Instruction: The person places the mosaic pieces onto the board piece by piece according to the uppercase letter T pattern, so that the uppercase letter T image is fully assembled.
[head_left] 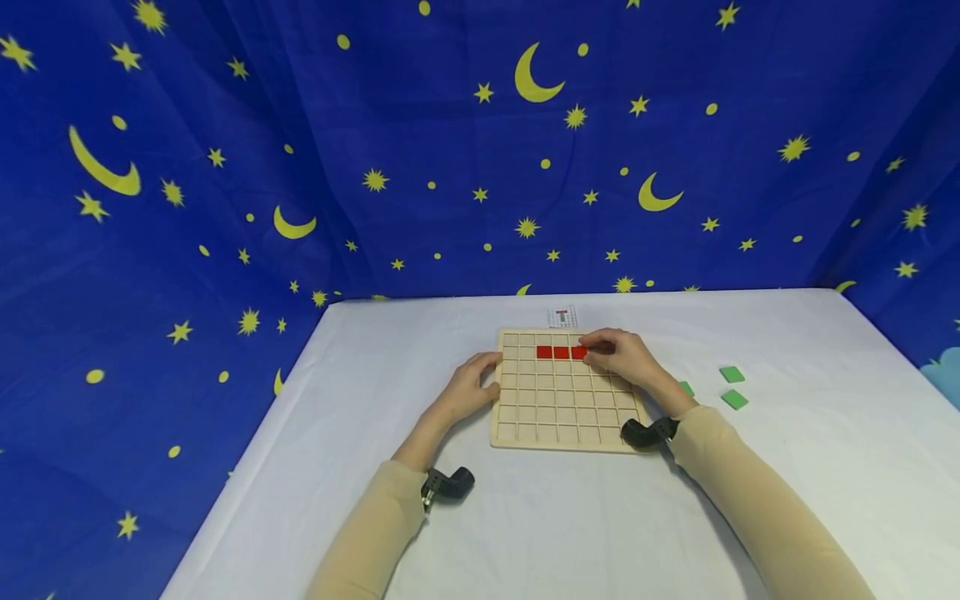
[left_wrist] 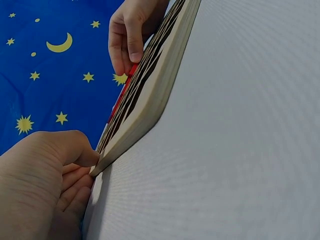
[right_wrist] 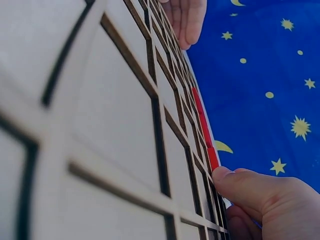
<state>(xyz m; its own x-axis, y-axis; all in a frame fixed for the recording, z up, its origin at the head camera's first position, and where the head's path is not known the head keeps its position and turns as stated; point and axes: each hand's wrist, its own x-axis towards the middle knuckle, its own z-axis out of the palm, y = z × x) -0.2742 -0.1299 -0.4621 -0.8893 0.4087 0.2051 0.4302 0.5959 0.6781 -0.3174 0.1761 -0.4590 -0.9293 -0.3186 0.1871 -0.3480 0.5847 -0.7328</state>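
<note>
A square wooden grid board (head_left: 557,414) lies on the white table. Three red square tiles form a row near its far side: a left one (head_left: 544,352), a middle one (head_left: 561,352) and a right one (head_left: 578,353). My right hand (head_left: 621,354) pinches the right red tile, its thumb (right_wrist: 225,175) against the tile's end in the right wrist view. My left hand (head_left: 468,387) rests at the board's left edge, with thumb and fingertips spread along it. In the left wrist view the left thumb (left_wrist: 80,150) touches the board's rim.
Right of the board lie loose green tiles: one (head_left: 732,374), another nearer me (head_left: 735,399), and a third (head_left: 686,389) partly behind my right wrist. A small printed card (head_left: 562,317) with a grid pattern lies beyond the board. A blue star-and-moon curtain (head_left: 450,150) surrounds the table.
</note>
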